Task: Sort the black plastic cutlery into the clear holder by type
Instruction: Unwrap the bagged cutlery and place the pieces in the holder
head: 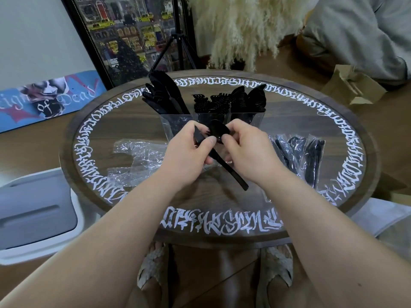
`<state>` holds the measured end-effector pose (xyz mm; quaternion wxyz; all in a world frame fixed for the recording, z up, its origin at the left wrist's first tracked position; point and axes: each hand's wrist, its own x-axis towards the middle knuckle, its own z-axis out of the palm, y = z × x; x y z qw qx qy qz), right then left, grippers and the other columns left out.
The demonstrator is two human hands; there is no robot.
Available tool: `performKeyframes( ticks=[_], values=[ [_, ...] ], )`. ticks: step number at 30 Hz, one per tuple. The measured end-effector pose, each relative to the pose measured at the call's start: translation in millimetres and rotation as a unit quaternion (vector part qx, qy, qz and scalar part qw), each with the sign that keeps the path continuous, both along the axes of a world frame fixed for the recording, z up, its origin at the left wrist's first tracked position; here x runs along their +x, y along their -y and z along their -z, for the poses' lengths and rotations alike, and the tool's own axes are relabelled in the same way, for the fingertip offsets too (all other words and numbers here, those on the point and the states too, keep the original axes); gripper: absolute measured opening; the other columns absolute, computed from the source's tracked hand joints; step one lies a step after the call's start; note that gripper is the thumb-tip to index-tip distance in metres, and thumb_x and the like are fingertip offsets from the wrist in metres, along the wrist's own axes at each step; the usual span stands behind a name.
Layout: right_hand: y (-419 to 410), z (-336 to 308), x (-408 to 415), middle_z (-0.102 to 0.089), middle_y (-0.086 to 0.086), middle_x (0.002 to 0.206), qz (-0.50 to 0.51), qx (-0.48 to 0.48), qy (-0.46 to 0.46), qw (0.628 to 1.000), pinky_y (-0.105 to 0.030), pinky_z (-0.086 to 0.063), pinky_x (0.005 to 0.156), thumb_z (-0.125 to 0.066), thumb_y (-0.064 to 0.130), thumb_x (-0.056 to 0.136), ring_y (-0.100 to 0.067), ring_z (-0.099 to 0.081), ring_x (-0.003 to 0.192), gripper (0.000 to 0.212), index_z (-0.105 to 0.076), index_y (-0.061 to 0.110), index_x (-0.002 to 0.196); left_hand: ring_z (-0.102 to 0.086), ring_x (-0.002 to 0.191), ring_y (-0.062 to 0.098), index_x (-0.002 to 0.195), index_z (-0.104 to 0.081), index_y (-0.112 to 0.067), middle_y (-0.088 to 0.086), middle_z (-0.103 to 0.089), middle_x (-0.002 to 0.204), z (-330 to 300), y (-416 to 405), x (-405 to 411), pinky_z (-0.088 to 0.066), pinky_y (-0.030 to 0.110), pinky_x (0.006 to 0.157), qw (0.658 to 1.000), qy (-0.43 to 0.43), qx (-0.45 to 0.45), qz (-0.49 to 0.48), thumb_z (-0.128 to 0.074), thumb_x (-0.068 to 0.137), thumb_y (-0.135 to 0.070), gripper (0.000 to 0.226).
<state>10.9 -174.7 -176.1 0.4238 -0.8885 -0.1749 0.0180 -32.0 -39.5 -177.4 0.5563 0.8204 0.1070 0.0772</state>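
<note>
Skateboard point(47, 101) lettering reads "of Dead"; hands point(219, 144) hold cutlery point(219, 132).

Two bare forearms, no sleeves, no rings or watch on the left hand point(189, 147) or right hand point(246, 147). Below the table edge, feet in pale woven open-toe sandals point(275, 267).

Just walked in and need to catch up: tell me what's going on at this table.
A person is sorting black cutlery into a clear holder. Both hands hold loose pieces: the right hand pinches a spoon, the left hand grips other pieces. The holder already has knives, forks and spoons. Wrapped packs wait on the right; empty wrappers lie left.
</note>
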Motion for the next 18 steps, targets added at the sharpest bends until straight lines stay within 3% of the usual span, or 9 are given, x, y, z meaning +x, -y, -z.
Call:
performKeyframes(
  ticks=[6, 11, 13, 16, 18],
  values=[
    [6, -6, 4, -0.067, 0.004, 0.07, 0.035, 0.035, -0.039, 0.998, -0.04, -0.055, 0.076, -0.051, 0.013, 0.093, -0.017, -0.069, 0.073, 0.024, -0.059, 0.03, 0.078, -0.062, 0.053, 0.007, 0.09, -0.053, -0.018, -0.005, -0.055, 0.071, -3, -10, 0, -0.049, 0.028, 0.059, 0.998, -0.01, 0.019, -0.052, -0.054, 0.095, -0.02, 0.005],
    [6, -11, 2, -0.065, 0.008, 0.067, 0.04, 0.084, -0.04, 0.995, -0.037, -0.057, 0.073, -0.049, 0.006, 0.092, -0.011, -0.069, 0.069, 0.033, -0.061, 0.035, 0.08, -0.062, 0.058, 0.005, 0.088, -0.056, -0.019, -0.002, -0.062, 0.07, -15, -14, -6, -0.049, 0.034, 0.063, 0.997, 0.0, 0.013, -0.07, -0.049, 0.096, -0.016, 0.011],
    [7, -16, 3, -0.065, 0.007, 0.069, 0.056, 0.116, -0.038, 0.991, -0.033, -0.056, 0.071, -0.049, 0.005, 0.093, -0.01, -0.07, 0.068, 0.034, -0.061, 0.034, 0.082, -0.063, 0.061, 0.004, 0.091, -0.058, -0.022, -0.002, -0.064, 0.071, -28, -20, -12, -0.051, 0.031, 0.06, 0.993, 0.042, 0.047, -0.096, -0.049, 0.096, -0.016, 0.012],
    [5, -22, 5, -0.066, 0.008, 0.069, 0.083, 0.15, -0.051, 0.984, -0.036, -0.058, 0.073, -0.05, 0.006, 0.093, -0.007, -0.069, 0.068, 0.033, -0.062, 0.034, 0.081, -0.061, 0.06, -0.003, 0.096, -0.057, -0.024, -0.008, -0.063, 0.072, -51, -39, -18, -0.048, 0.015, 0.058, 0.967, 0.168, 0.101, -0.166, -0.051, 0.096, -0.016, 0.009],
    [3, -23, 4, -0.066, 0.01, 0.064, 0.087, 0.16, -0.065, 0.981, -0.042, -0.059, 0.073, -0.051, 0.008, 0.093, -0.009, -0.069, 0.069, 0.033, -0.063, 0.035, 0.08, -0.063, 0.064, -0.002, 0.1, -0.057, -0.024, -0.015, -0.06, 0.077, -61, -51, -16, -0.051, 0.019, 0.067, 0.944, 0.231, 0.126, -0.201, -0.053, 0.096, -0.018, 0.008]
  ],
)
